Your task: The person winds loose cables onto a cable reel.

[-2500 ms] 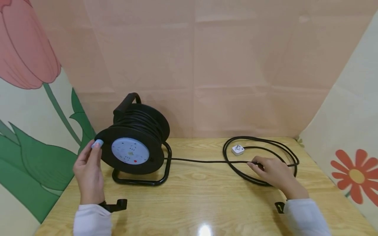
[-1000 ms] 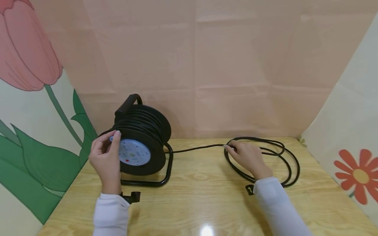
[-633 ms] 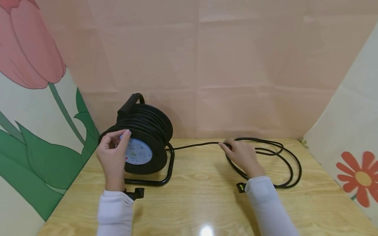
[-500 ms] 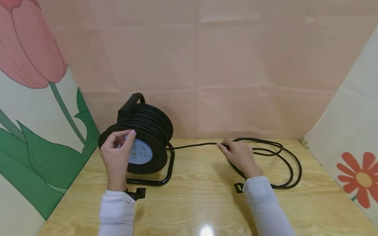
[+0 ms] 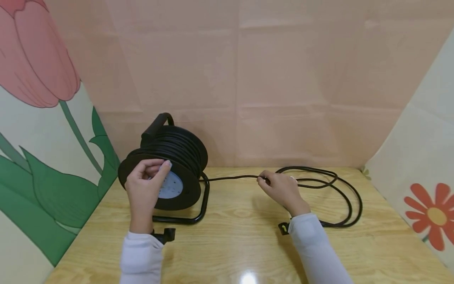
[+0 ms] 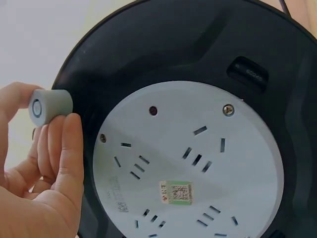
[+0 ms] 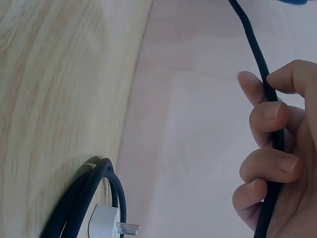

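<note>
A black cable reel [image 5: 181, 152] with a pale blue socket face [image 6: 188, 168] stands in its frame at the table's back left. My left hand [image 5: 149, 177] pinches the grey winding knob [image 6: 49, 106] on the reel's front flange, between thumb and fingers. A black cable [image 5: 230, 178] runs taut from the reel to my right hand [image 5: 280, 188], whose fingers are curled round the cable [image 7: 252, 39]. Behind that hand the cable lies in loose loops [image 5: 340, 197]. The white plug [image 7: 105, 224] rests beside the loops; in the head view my hand mostly hides it.
The wooden table [image 5: 234, 244] is enclosed by a pink back wall [image 5: 283, 79] and flower-painted side panels [image 5: 46, 118]. The reel's black tube stand [image 5: 198, 213] rests on the table. A small black wrist-camera mount [image 5: 166, 235] shows at each white sleeve.
The reel has turned: my left hand carried the knob from the flange's left edge up and over to the right. My right hand slid left along the cable, and the loops have shrunk.
</note>
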Motion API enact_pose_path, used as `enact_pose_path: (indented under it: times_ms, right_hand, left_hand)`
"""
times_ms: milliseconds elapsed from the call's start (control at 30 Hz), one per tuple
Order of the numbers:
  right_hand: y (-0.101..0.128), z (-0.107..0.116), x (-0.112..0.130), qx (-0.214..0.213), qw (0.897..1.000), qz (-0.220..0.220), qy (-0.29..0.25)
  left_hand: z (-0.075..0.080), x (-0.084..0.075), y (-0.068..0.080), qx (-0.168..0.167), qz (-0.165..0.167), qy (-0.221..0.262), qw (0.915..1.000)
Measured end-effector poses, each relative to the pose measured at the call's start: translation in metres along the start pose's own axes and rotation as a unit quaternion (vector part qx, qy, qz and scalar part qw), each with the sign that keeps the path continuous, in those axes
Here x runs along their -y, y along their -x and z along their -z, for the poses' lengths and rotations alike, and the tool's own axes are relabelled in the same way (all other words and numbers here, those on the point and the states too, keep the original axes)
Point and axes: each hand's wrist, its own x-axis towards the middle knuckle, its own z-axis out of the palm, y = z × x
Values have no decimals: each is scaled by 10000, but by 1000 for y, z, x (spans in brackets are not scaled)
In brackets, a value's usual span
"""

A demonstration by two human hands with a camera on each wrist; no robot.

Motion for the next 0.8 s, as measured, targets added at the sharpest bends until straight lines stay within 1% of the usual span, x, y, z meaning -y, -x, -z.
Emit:
enact_pose_path:
  times_ms: [100,200,400,600,700,800]
  right_hand:
    - [0,0,2,-41,9999,26,96]
    - [0,-1,4,-104,9998,61,150]
    - [1,-7,8,-170,9995,255,77]
    - [2,-12,9,-354,9984,391,199]
    - [1,-13,12,-263,9986,452,110]
    - [0,-13,15,26,9991,413,-77]
  left_hand:
    - [1,-3,2,120,-118,-201,9997]
    - [2,-6,3,231,-210,-557,9980]
    - [1,-12,8,517,-143,-1180,9916]
    - [-6,-12,13,770,-303,-1515,9850]
    - [-8,-13,14,913,-284,-1617,9822]
    - [-8,-13,14,1050,-275,-1731,9789]
